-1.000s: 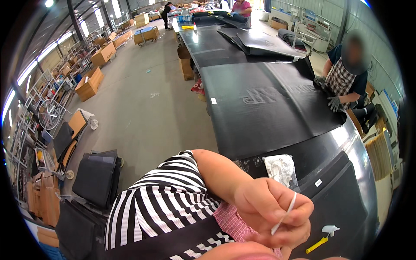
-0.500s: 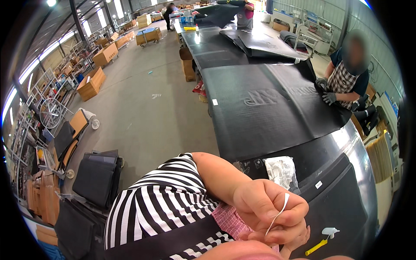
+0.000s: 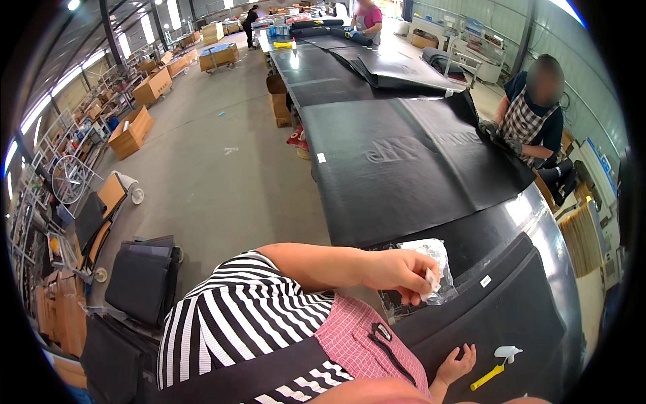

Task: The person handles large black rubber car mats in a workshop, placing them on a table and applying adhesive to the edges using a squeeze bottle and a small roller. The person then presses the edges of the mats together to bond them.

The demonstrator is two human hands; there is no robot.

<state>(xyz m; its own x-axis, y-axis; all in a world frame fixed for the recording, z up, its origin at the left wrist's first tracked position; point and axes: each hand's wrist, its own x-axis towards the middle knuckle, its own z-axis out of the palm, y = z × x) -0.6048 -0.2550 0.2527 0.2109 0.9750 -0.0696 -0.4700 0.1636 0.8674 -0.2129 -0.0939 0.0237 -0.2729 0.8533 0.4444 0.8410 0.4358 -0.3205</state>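
Observation:
My left hand [image 3: 402,275] is over a clear plastic bag [image 3: 441,259] of white pieces, its thumb and fingers pinching a small white label [image 3: 428,283]. Part of the bag lies hidden behind this hand. Lower right, my right hand [image 3: 457,364] rests by the near edge of a folded black sheet [image 3: 511,306], fingers apart and nothing in them. A white label [image 3: 486,281] sits on that sheet. Beside my right hand lies a yellow handle [image 3: 487,378] with a white nozzle-shaped piece [image 3: 508,353] at its end.
A large embossed black sheet [image 3: 404,182] covers the long table beyond the bag. A co-worker [image 3: 535,114] in a checked apron grips its right edge with gloved hands. Black panels [image 3: 142,279] and cartons [image 3: 131,131] stand on the floor to the left. Other people work farther back.
My left hand has moved away from my right hand, up and left to the plastic bag. The thin white strip it pinched no longer shows. My right hand is now in plain sight.

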